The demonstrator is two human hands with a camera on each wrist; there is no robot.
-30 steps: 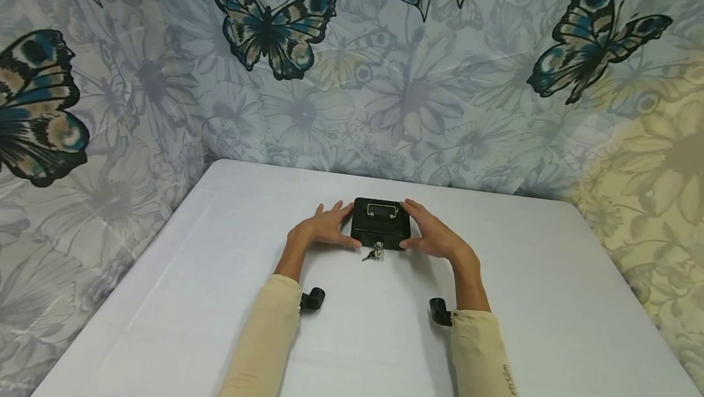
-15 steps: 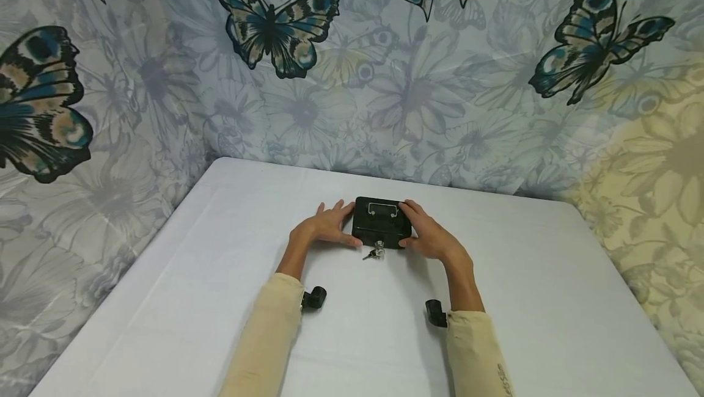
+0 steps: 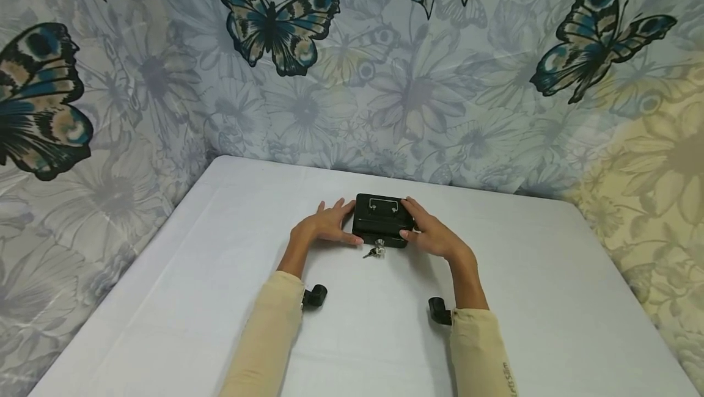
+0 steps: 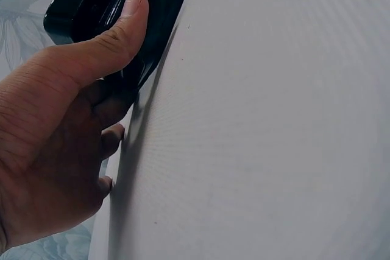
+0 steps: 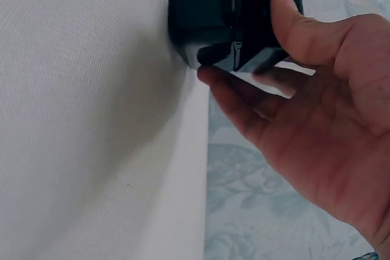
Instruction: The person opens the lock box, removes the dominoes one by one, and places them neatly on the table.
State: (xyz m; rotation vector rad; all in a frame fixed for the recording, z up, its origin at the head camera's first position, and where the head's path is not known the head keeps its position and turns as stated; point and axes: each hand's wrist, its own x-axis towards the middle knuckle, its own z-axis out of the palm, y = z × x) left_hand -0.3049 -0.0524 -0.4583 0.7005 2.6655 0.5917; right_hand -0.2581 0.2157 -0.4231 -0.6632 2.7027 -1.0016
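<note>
On the white table point(image 3: 165, 324), keys point(image 3: 374, 253) sit at the front lock point(image 3: 379, 242) of a glossy black box point(image 3: 379, 225), rectangular, round-cornered; the left hand point(image 3: 327, 224) and right hand point(image 3: 436, 237) grip its sides, a silvery wire handle point(image 3: 383, 200) crosses its lid, and butterfly-printed covering point(image 3: 418, 98) rises behind.

Indoor corner point(image 3: 208, 134), viewed remotely by me; home or studio, I cannot tell; flower-and-butterfly wall covering point(image 3: 415, 94) runs along left and far sides; white-topped table point(image 3: 374, 342) stands close by.
</note>
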